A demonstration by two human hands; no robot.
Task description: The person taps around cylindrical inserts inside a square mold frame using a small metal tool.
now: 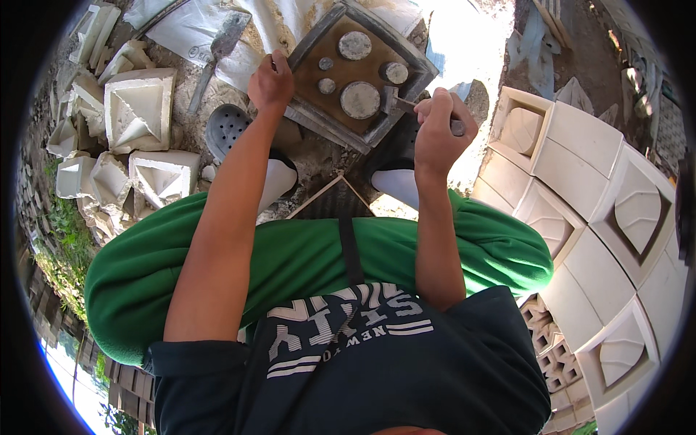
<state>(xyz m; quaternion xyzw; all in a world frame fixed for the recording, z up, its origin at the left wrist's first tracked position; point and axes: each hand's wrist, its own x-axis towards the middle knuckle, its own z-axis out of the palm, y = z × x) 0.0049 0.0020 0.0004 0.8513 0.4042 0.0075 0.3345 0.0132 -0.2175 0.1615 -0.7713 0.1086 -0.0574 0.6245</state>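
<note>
A square grey mould [328, 125] sits tilted between my feet, with a brown bed inside and several round grey pieces of different sizes, such as the large disc [360, 100]. My right hand [444, 132] is closed around the handle of a small scraper-like tool [390, 100]. Its flat metal head is over the mould's lower right side, beside the large disc and near the rim. At the mould's left corner is my left hand [271, 85], fingers curled closed; whether it grips the rim or something small is hidden.
A trowel [201, 87] lies on the ground to the left, near a white sack [190, 45]. Broken pale cast blocks [138, 109] are piled at the left. On the right, pale hollow blocks [586, 138] stand in rows. My shoe [228, 130] rests close to the mould.
</note>
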